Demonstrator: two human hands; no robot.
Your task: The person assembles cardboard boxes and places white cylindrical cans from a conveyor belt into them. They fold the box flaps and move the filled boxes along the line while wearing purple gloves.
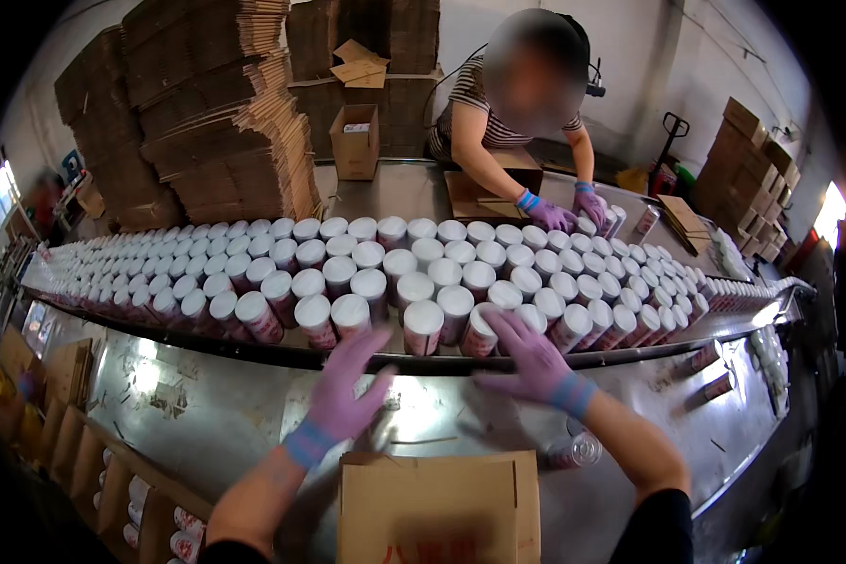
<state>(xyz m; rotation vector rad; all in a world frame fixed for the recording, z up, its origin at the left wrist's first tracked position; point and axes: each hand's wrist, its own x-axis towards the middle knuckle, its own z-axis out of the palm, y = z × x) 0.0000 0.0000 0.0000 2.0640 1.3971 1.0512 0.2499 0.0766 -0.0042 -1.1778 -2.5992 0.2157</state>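
Observation:
My left hand [348, 390], in a purple glove with a blue cuff, is open just in front of the front row of white-lidded cans [352, 317]. Its fingers point toward them and its thumb stands apart. My right hand [533, 367], gloved alike, is open too. Its fingertips reach a front can [480, 336]; whether they touch it I cannot tell. Neither palm holds anything. Below and between my forearms stands a cardboard box [439, 498], its top seen as a plain brown panel. A can with a clear end [578, 451] lies beside my right forearm.
Packed cans fill a long conveyor with a dark front rail [282, 353]. Across it, a co-worker's gloved hands [564, 214] handle cans by an open carton [475, 195]. Cardboard stacks [207, 103] rise at the far left. More cans lie on the metal table [207, 395] at right.

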